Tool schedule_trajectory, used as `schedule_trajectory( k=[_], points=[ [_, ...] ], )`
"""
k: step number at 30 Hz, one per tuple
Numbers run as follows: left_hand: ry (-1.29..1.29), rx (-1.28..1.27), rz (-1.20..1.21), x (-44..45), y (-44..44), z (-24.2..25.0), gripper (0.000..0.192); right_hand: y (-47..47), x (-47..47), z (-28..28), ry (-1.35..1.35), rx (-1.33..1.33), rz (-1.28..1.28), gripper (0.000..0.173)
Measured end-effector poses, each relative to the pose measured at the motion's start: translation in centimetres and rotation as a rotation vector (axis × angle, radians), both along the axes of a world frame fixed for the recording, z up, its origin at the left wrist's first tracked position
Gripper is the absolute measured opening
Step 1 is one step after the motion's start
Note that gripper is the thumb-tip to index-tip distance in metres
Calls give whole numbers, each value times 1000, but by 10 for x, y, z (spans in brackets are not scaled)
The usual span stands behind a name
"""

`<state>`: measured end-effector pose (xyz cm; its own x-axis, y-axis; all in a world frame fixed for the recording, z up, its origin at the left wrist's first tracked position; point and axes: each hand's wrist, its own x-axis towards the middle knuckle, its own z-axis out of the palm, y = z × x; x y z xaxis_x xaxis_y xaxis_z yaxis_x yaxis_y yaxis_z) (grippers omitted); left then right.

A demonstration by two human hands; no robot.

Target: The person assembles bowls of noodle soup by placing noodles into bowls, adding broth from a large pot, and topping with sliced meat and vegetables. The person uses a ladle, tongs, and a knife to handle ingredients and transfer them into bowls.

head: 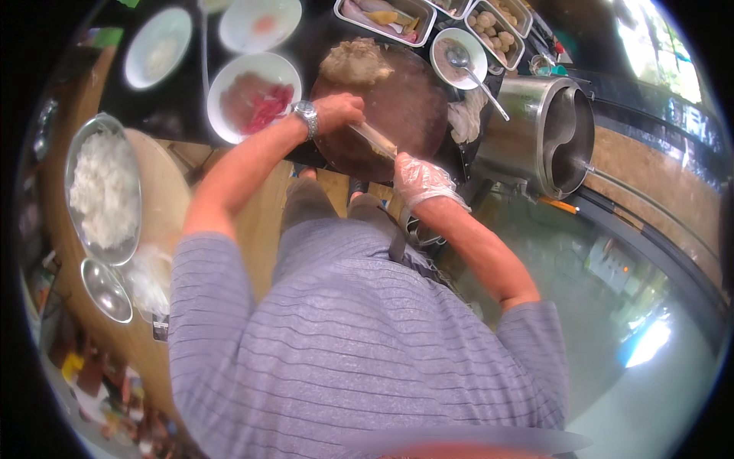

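Observation:
Over a round brown chopping board [410, 97], both hands meet at a long, flat, knife-like tool [374, 139], seen nearly edge-on. My left hand [339, 113], bare and with a metal wristwatch [306, 110], grips its upper left end. A clear plastic glove covers my right hand [421, 178], which closes around the lower right end; its fingertips are hidden. Some yellowish food clings by the tool near the glove. On the board's far side lies a heap of pale, minced-looking paste [356, 61].
Left of the board stands a white bowl of red meat strips [266, 109]. A bowl with a spoon [459, 57], a metal tray of meat [384, 20], a tray of balls [494, 37] and a crumpled cloth [467, 115] flank it. A steel pot [519, 132] stands right.

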<state>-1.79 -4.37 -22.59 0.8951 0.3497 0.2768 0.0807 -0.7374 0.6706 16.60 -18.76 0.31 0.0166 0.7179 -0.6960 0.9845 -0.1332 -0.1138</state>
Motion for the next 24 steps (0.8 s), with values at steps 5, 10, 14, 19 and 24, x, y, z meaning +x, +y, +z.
schedule_trajectory(
  k=[5,10,14,19,24],
  points=[
    [57,-42,-81,-1,4,10,17,-1,-7,12,-38,8,-17,21],
    [66,-11,-146,-2,8,7,19,0,-18,19,-4,-5,-65,19],
    [110,-38,-165,-1,9,12,18,-6,-17,15,-52,-20,-123,17],
    [145,-10,-195,-2,12,10,20,-12,-14,5,-53,13,-120,15],
    [164,17,-181,0,9,17,23,-25,-6,-8,-105,-22,-98,16]
  ],
)
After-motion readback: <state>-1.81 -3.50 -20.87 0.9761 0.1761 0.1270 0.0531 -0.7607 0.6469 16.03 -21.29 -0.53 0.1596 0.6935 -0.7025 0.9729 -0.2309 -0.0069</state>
